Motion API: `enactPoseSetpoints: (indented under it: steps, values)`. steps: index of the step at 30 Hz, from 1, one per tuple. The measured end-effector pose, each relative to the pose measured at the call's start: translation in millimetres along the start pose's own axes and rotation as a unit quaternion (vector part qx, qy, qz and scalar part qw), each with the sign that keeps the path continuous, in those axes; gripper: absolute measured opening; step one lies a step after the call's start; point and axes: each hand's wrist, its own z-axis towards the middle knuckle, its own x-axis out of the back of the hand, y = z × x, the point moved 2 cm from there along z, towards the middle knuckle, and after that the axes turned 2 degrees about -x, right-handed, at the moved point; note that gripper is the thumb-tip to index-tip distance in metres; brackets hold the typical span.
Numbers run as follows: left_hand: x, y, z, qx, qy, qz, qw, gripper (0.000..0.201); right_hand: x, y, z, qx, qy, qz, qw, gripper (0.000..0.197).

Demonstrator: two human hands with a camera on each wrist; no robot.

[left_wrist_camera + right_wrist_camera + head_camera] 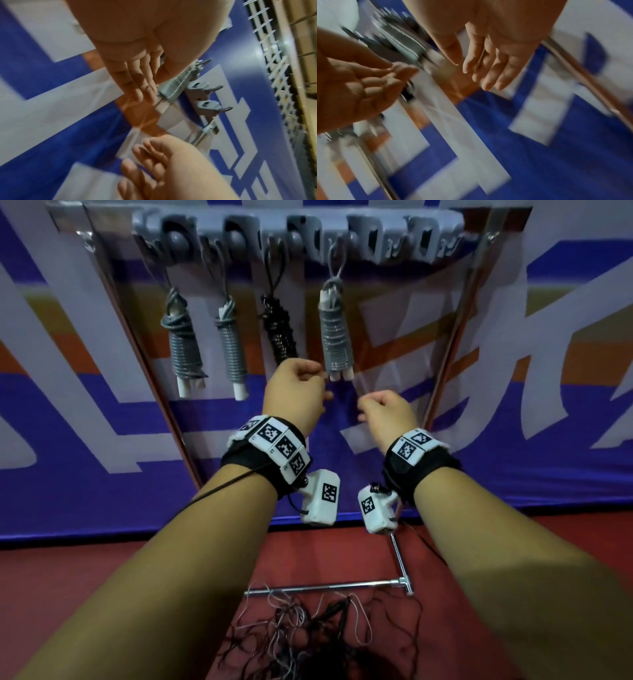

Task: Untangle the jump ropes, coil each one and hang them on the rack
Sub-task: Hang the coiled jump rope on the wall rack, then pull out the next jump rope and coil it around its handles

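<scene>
Rack (pixel 298 237): grey, hooked, mounted at the top of the panel. Hanging from it: four coiled jump ropes — grey (pixel 183 350), grey (pixel 233 347), black (pixel 279 333), grey (pixel 335 337). Your left hand (pixel 296 395) and right hand (pixel 385 412): both just below the fourth coil, fingers relaxed, grasping nothing. Floor: tangled ropes (pixel 318 631) beside a metal bar (pixel 329 587).

Both forearms extend forward, wrists banded. Left hand (pixel 294 392) raised, fingers loosely curled, holding nothing. Right hand (pixel 387 414) slightly lower, fingers relaxed, likewise empty.
</scene>
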Motion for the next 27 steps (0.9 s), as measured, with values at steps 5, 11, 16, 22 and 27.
enactPoseSetpoints:
  steps: [5, 11, 16, 22, 27]
  values:
    - [0, -120, -28, 0.136, -0.045, 0.057, 0.988, 0.015, -23, 130, -15, -0.145, -0.083, -0.033, 0.985, 0.009]
    - [0, -262, -83, 0.278, -0.165, 0.135, 0.937, 0.01, -47, 268, -39, -0.279, -0.137, -0.064, 0.948, 0.008]
    - [1, -378, -128, 0.379, -0.221, 0.177, 0.881, 0.008, -63, 370, -66, -0.374, -0.168, -0.107, 0.906, 0.014]
    - [5, -488, -182, 0.445, -0.252, 0.235, 0.827, 0.012, -77, 480, -110, -0.47, -0.219, -0.146, 0.843, 0.027]
    - [0, -531, -212, 0.455, -0.271, 0.259, 0.808, 0.025, -89, 536, -134, -0.487, -0.244, -0.175, 0.82, 0.032]
